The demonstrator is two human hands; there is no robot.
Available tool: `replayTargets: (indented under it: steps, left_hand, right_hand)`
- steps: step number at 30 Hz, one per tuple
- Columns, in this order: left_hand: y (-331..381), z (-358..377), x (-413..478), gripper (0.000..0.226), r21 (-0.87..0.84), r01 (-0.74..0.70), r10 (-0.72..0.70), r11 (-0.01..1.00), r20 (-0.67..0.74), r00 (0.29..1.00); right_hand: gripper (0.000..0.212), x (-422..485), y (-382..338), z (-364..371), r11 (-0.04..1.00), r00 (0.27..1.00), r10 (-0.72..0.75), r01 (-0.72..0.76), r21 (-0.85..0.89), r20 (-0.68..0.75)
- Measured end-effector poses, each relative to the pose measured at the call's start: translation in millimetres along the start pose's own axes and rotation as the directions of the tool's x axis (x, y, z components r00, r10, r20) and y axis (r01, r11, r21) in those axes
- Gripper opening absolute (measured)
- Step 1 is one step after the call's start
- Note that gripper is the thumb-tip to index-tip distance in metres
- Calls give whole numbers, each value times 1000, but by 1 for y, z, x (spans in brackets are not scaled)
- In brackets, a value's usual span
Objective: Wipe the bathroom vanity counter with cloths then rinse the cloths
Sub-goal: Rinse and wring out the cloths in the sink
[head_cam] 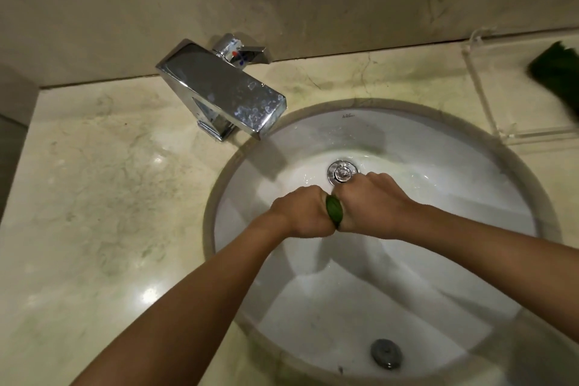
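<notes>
**Wringing out a green cloth over the sink**

The left hand and right hand meet just on the near side of the drain stopper, fingers of each curled tight round a rolled green cloth; only a sliver shows between the fists. To wring it well, I'd say twist the fists opposite ways, low over the stopper, so drips land in the sink, not on the marble desk. What looks like a second green cloth lies well right of the stopper.
</notes>
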State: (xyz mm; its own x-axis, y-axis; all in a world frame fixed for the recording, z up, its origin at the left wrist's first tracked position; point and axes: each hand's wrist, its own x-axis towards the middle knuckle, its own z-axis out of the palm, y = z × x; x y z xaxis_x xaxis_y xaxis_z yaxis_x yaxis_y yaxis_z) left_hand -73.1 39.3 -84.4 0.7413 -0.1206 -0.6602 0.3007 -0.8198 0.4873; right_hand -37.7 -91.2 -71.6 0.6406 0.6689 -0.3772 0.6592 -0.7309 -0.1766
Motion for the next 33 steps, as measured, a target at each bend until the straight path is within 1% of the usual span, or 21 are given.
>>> replayTargets:
  steps: [1,3,5,6,7,9,10,11,12,14,16,18,21,23,25,26,27,29,30,32,33]
  left_hand:
    - [4,-1,-7,17,150,-45,55,988,-69,996]
    - [10,-5,-20,5,478,-109,241,872,-224,944]
    - [10,-10,-27,9,668,-148,438,729,-289,851]
    - [9,-12,-29,14,713,-153,498,684,-304,812]
    - [8,-14,-30,16,717,-168,550,677,-340,763]
    - [2,-15,-28,4,706,-183,614,684,-421,668]
    - [0,-15,-25,12,709,-180,625,682,-438,646]
    - [-3,-15,-23,18,724,-180,643,665,-434,631]
    - [-3,-18,-23,19,734,-187,659,652,-428,619]
    - [-6,-20,-18,17,752,-217,694,622,-400,598]
    - [-8,-21,-15,15,777,-275,754,566,-353,554]
    - [-8,-22,-17,11,813,-319,821,487,-302,484]
    - [-4,-28,-23,16,866,-316,903,387,-287,319]
    - [-2,-31,-24,19,880,-306,915,362,-273,297]
    - [-3,-28,-20,22,885,-293,900,360,-247,360]
    - [-1,-27,-21,24,884,-285,871,371,-226,435]
    - [2,-26,-22,24,872,-285,823,398,-201,532]
    - [12,-24,-24,18,845,-243,620,476,-127,775]
    - [16,-22,-22,15,837,-215,509,504,-87,856]
    - [20,-17,-16,13,810,-199,440,552,-80,894]
    - [21,-16,-14,13,790,-198,425,580,-86,901]
  right_hand:
    - [21,-7,-1,-7,993,999,19,-25,114,46]
    - [33,-21,5,-17,907,982,19,-95,411,186]
    - [44,-31,10,-29,667,916,-93,-234,707,390]
    - [45,-34,14,-31,518,866,-159,-336,787,474]
    - [48,-34,19,-33,361,815,-223,-441,822,535]
    - [57,-32,27,-33,68,729,-353,-605,793,587]
    - [60,-29,28,-30,-2,691,-400,-658,753,602]
    - [60,-28,26,-27,6,661,-428,-680,733,616]
    - [55,-26,22,-24,58,645,-431,-678,733,631]
    - [35,-22,11,-20,123,665,-408,-639,759,625]
    - [17,-20,6,-18,89,694,-381,-630,772,611]
    - [21,-22,8,-16,38,688,-424,-637,770,589]
    - [25,-26,12,-17,-15,682,-480,-635,772,552]
    - [11,-28,4,-17,7,698,-438,-627,779,566]
    - [32,-25,-9,-16,79,738,-305,-610,788,602]
    - [40,-23,-13,-13,132,771,-195,-592,795,606]
    - [43,-20,-17,-12,201,805,-58,-570,796,591]
    - [34,-15,-19,-8,404,860,201,-509,760,469]
    - [28,-12,-18,-6,520,873,292,-488,701,391]
    - [21,-8,-16,1,747,898,360,-440,499,254]
    - [18,-6,-16,4,822,915,352,-402,404,196]
